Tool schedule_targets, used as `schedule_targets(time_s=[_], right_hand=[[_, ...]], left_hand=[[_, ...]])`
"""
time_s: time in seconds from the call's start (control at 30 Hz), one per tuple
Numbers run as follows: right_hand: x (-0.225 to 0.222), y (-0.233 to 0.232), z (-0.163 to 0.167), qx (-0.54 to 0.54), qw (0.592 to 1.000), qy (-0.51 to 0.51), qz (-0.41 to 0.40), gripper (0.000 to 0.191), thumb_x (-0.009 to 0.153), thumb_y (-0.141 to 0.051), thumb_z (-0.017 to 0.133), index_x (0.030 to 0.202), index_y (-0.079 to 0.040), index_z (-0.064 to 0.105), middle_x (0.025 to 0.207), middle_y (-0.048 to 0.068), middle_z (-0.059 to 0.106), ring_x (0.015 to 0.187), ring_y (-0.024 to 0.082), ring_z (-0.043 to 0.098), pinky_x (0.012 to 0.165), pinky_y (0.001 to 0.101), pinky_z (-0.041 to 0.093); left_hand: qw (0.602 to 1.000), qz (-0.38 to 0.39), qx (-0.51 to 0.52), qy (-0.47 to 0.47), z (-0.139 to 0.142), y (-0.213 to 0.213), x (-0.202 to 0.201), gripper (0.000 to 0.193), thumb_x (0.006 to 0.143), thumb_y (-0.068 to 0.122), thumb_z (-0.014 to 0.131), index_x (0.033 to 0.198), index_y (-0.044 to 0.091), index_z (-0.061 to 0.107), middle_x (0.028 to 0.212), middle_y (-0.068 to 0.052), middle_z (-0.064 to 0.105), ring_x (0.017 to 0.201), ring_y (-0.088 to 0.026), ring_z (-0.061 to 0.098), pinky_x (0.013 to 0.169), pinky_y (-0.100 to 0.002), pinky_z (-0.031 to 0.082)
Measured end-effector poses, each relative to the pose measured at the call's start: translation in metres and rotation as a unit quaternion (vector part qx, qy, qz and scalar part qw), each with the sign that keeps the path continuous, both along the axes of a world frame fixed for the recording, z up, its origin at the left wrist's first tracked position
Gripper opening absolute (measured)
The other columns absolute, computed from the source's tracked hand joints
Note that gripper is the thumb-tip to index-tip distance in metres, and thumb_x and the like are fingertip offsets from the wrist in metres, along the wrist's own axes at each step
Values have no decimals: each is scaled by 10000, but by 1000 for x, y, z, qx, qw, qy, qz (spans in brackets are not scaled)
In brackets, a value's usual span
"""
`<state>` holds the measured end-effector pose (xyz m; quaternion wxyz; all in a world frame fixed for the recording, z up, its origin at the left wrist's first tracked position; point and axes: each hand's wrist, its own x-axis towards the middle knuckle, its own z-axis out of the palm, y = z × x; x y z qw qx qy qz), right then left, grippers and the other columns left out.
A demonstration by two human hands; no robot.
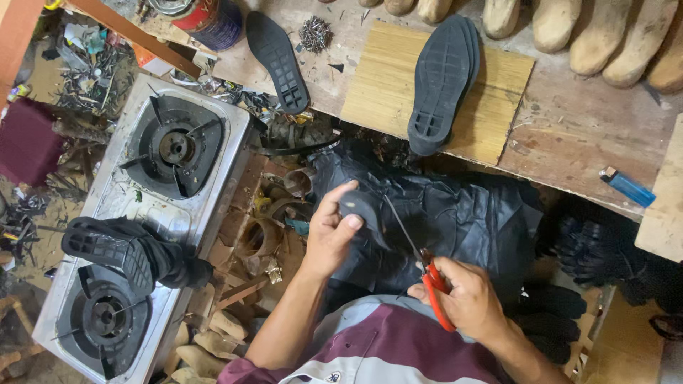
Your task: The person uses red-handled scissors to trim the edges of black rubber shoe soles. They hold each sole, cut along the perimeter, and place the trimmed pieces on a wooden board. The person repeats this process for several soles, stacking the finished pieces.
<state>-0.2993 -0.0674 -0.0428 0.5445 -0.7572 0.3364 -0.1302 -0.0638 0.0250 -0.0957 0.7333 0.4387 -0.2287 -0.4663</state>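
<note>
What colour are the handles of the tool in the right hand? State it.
Red-orange handles, gripped in the right hand; the head view shows them best.

A: Any packages, labels, signs or screens?
B: One: a cylindrical tin can (210, 20) at the top edge, left of the black soles, its wrapper red above and dark blue below. Nothing else.

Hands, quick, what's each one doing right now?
Left hand: closed on a black shoe piece.
Right hand: closed on red-handled scissors, blades toward the shoe piece.
</note>
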Motion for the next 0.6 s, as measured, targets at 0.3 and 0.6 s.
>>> schedule_targets(time_s=[0.3,0.6], right_hand=[[13,-13,28,-227,973,2,28,577,549,-385,954,848,6,650,606,90,544,498,254,566,494,379,466],[-15,-21,7,-164,986,9,30,419,643,-331,915,813,-34,675,586,57,631,496,185,640,473,339,495]], left_hand=[[995,-86,26,-32,2,11,-9,586,956,91,716,1492,6,495,1252,-57,673,1136,-131,619,1024,-301,483],[975,-128,87,-160,43,7,8,544,995,106,681,1499,-15,519,1201,-57,707,1094,-107,633,989,-281,522]])
